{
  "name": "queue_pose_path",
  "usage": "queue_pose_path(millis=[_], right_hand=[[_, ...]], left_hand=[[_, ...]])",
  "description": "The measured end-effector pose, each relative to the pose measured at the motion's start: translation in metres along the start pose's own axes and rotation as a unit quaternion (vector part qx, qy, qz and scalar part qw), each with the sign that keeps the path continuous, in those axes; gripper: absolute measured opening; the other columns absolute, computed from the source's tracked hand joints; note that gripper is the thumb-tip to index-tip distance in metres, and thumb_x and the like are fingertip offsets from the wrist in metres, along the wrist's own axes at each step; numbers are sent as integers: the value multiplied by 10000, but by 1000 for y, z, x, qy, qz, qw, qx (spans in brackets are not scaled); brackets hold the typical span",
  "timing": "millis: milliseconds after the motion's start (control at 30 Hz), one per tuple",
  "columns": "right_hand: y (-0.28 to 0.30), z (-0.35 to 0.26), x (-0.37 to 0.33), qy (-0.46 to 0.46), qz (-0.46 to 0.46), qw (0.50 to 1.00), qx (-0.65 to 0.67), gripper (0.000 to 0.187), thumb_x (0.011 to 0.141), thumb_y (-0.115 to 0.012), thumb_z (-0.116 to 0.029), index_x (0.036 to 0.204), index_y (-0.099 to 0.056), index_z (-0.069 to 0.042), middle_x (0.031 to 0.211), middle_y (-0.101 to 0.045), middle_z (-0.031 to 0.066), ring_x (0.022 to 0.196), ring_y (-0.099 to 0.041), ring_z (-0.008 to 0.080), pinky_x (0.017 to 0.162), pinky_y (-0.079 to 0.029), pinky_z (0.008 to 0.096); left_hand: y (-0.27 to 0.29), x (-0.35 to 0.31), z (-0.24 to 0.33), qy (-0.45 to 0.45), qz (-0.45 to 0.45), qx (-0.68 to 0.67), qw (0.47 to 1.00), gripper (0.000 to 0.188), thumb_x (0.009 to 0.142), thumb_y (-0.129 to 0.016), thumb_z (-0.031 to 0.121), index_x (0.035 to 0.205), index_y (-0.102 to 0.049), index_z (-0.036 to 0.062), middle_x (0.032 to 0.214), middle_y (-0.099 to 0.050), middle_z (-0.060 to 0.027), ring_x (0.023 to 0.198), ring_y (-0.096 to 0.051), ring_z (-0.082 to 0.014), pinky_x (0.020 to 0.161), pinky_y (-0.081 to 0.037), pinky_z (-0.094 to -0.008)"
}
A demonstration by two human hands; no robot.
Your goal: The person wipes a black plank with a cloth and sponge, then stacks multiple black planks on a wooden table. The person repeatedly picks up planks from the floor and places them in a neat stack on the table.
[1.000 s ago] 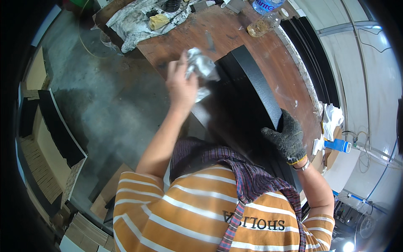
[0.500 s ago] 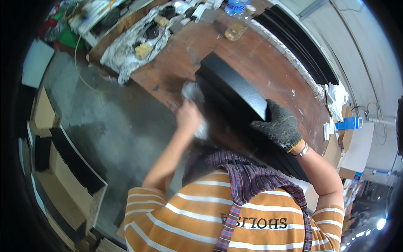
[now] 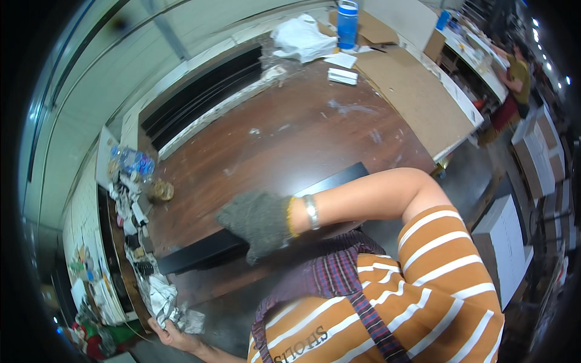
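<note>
A long, glossy black strip lies slantwise along the near side of the brown table. Over its middle rests my right hand, in a dark grey knit glove with a yellow cuff, its fingers closed round the strip. Much of the strip is covered by that hand and forearm. Low on the left, beside the table's corner, my bare left hand is closed on a crumpled whitish rag. A larger crumpled white sheet lies right against it, so the border between the two is unclear.
Several black strips stand in a slot along the far edge. Bottles and a jar sit at the left. A white bag, blue bottle and cardboard are at the back. Another person works far right.
My view has swung toward the right. My left hand has moved off the strip to the table's left corner with the rag. My right hand stays on the strip, now lying lower.
</note>
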State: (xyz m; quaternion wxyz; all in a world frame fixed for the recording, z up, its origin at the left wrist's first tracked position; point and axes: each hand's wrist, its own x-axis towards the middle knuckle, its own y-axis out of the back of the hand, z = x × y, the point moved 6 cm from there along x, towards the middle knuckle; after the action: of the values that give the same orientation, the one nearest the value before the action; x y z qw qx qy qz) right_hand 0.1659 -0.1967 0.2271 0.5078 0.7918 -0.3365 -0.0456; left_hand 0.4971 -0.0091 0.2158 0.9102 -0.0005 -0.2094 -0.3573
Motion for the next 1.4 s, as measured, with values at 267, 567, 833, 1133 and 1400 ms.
queue_pose_path(millis=[267,567,833,1133,1400], right_hand=[[21,68,-92,-109,-75,990,-47,433,669,-768,-352,937,-689,-21,862,-699,186,815,-691,364,723,-535,482],[17,73,-100,-100,0,995,-19,221,700,-651,-185,860,-708,-43,803,-690,191,767,-682,361,689,-534,459],[25,74,-104,-47,20,999,0,186,728,-624,-163,855,-673,-36,771,-675,184,742,-668,358,674,-522,451],[22,63,-88,-85,-69,991,-81,451,716,-756,-324,1040,-601,-51,863,-649,167,812,-645,340,707,-495,450],[16,61,-80,-156,-85,980,-94,502,675,-793,-338,1076,-645,-74,935,-680,179,889,-663,366,778,-518,451]], left_hand=[[-299,-98,108,-365,-459,256,768,712,774,-724,172,1408,-452,0,1403,-490,-218,1290,-470,-382,1099,-346,-505],[-199,-36,-12,-359,-365,431,743,722,754,-693,89,1422,-430,23,1435,-490,-164,1343,-448,-342,1146,-273,-559],[-38,64,0,-149,-54,471,868,534,959,-464,37,1489,-394,27,1374,-557,-227,1149,-598,-335,993,-434,-367],[-227,-67,23,-328,-385,356,786,426,907,-630,290,1322,-611,196,1373,-592,-44,1286,-532,-269,1086,-346,-530],[11,103,-109,-10,-72,343,936,310,996,-534,170,1209,-655,-20,1090,-721,-146,927,-632,-148,866,-478,-286]])
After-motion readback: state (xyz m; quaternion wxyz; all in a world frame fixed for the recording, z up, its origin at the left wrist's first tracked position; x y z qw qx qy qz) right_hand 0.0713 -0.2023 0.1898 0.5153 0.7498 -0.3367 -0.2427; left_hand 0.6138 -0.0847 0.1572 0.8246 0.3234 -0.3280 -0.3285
